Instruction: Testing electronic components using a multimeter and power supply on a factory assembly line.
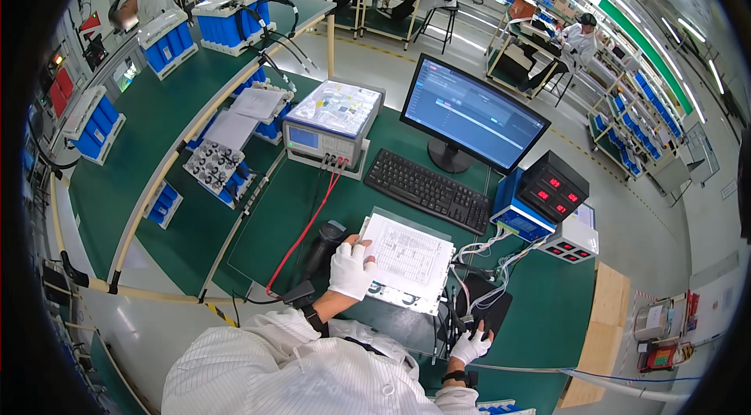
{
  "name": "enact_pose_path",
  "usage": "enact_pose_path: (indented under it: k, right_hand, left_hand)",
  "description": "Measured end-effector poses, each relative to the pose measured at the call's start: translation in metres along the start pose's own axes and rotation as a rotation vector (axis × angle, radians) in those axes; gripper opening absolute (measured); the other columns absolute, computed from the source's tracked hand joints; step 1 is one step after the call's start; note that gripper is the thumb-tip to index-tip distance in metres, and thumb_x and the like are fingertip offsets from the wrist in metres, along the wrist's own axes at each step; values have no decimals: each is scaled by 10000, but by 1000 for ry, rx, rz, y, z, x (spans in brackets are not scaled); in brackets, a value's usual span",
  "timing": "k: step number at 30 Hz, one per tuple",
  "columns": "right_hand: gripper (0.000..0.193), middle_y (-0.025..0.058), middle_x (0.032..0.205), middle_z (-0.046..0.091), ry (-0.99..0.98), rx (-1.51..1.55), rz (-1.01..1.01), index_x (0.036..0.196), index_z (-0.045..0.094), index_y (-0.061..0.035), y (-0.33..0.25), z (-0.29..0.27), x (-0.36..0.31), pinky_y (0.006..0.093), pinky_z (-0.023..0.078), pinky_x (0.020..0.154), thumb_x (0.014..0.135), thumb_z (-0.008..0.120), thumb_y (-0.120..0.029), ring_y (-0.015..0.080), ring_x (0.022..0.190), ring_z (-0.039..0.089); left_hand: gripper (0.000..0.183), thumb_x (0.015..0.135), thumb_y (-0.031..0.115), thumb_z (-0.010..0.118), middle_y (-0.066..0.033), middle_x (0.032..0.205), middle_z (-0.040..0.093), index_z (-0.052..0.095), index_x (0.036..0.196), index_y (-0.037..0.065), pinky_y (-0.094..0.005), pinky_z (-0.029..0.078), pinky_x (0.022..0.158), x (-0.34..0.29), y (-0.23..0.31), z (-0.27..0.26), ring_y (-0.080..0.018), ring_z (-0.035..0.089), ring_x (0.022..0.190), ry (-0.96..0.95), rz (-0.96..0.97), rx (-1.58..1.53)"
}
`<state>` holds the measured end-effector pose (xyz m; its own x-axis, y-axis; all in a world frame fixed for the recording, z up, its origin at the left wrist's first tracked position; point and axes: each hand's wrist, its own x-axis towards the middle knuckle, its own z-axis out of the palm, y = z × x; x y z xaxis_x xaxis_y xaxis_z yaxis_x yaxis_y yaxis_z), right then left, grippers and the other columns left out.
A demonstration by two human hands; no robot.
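Green table (547,305) in a busy workshop, head view: 1 printed sheet (407,255) lies face up before the keyboard (426,190). Left hand (352,270) curls at its left edge; right hand (472,346) sits beside a black pad (501,312). Whether either hand's fingers grip anything, I cannot tell. Sheet laid out, monitor (477,114) lit; what remains is unclear.

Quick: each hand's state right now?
Left hand: at the printed sheet, left edge; grip cannot be told.
Right hand: at the black pad; grip cannot be told.
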<state>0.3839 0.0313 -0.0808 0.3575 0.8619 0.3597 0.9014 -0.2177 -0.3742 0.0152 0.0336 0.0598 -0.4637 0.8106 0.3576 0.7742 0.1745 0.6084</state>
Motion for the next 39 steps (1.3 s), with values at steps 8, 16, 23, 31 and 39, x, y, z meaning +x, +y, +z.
enact_pose_path:
  k: [8,16,23,31,39]
  right_hand:
    - [566,200,1260,429,20,-9,-3,1201,592,-205,1,1,-1,421,414,933,670,714,-51,380,1118,472]
    - [552,190,1266,412,12,-25,33,1202,597,-220,2,2,-2,426,418,927,683,710,-73,378,1125,463]
    - [530,187,1273,407,5,-25,47,1188,610,-228,4,4,-2,427,407,934,687,707,-83,373,1138,453]
    - [538,188,1272,408,13,-41,55,1196,604,-235,-1,-1,-2,425,408,929,689,706,-90,370,1139,451]
    - [516,184,1256,417,42,-84,104,1208,598,-257,-4,-3,0,428,421,903,720,687,-114,355,1117,464]
  left_hand:
    - [366,745,157,636,-176,1165,526,583,1093,54,-455,443,824,-1,0,1,-362,535,983,-22,-17,-15]
    - [350,736,141,634,-164,1162,525,584,1074,65,-447,447,838,-1,0,1,-366,538,982,-10,-22,-18]
    - [352,739,141,632,-164,1168,520,582,1079,67,-445,446,845,-1,-1,1,-366,534,993,-24,-27,-15]
    - [349,746,135,633,-157,1167,522,581,1085,70,-444,447,838,0,0,-1,-366,536,987,-34,-38,-20]
    - [359,740,151,617,-164,1173,525,587,1088,68,-450,440,821,-1,-2,3,-355,531,981,-29,-26,-19]
